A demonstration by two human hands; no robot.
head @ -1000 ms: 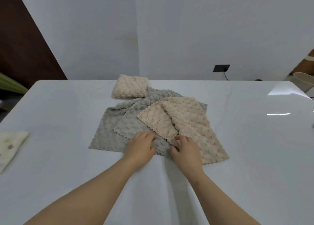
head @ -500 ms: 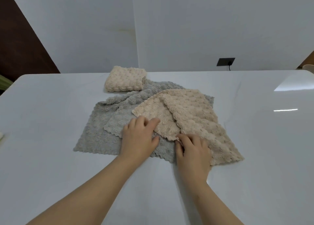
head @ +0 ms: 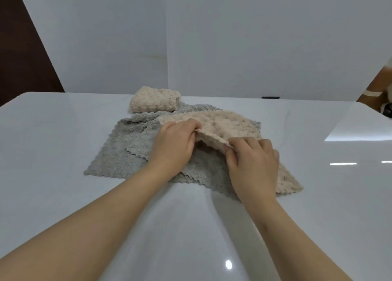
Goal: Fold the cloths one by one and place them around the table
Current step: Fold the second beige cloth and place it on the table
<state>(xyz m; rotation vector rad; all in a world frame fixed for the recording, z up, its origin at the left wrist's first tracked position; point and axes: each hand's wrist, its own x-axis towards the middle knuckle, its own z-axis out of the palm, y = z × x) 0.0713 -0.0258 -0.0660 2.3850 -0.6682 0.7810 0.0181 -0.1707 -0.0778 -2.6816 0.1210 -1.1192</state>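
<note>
On gray cloths [head: 131, 153], L hand [head: 174, 145] & R hand [head: 252, 162] pinch beige cloth [head: 224, 123], raised edge running left-right.

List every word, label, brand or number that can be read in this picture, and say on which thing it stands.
There is no readable text.
The beige cloth, gripped by the left hand and the right hand, is plain.
The grey cloths, the folded beige cloth, the table and the wall bear no print.
The dark socket is mostly hidden; no marking shows.
</note>
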